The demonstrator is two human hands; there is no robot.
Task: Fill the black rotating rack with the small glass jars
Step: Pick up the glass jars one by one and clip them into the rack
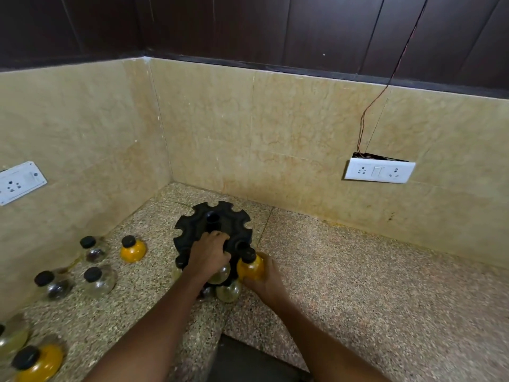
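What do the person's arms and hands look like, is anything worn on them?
Both forearms are bare as far as the picture shows: no sleeves, gloves, watch or bracelets visible. The left hand and right hand show no rings that I can make out.

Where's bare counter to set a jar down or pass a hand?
Free: counter right of the black rack, out to the wall with the socket plate. Crowded: left of the rack, loose jars along the left wall; the rack's near edge, where both hands work.
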